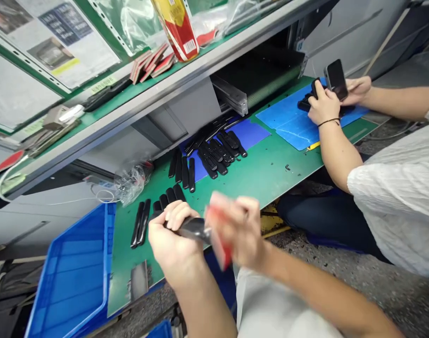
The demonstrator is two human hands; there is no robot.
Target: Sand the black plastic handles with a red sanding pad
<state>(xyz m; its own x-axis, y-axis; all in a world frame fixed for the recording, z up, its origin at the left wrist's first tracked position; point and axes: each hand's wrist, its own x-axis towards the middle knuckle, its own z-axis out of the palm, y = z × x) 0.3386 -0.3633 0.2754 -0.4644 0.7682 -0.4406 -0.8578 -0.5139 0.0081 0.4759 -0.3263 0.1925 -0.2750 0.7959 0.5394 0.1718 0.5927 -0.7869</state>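
Observation:
My left hand [177, 230] is closed around a glossy black handle-shaped piece [193, 229], which points to the right. Smeared by motion, my right hand [244, 230] grips a red pad [219, 230] against the free end of that piece. Just beyond my left hand, a row of similar black pieces [169, 196] lies on the green tabletop [264, 183], partly hidden by my fingers. Two more long black pieces [140, 223] lie side by side to the left. Farther back, several others [218, 152] are spread over a dark blue sheet [251, 134].
A blue bin [73, 267] stands at the table's left end, near a clear plastic bag [133, 180]. Above runs a shelf [137, 101] with red pads [153, 61] and a red-yellow carton [177, 28]. At right, a co-worker's hands [325, 105] hold a phone-like device [336, 80] over a blue mat [292, 124].

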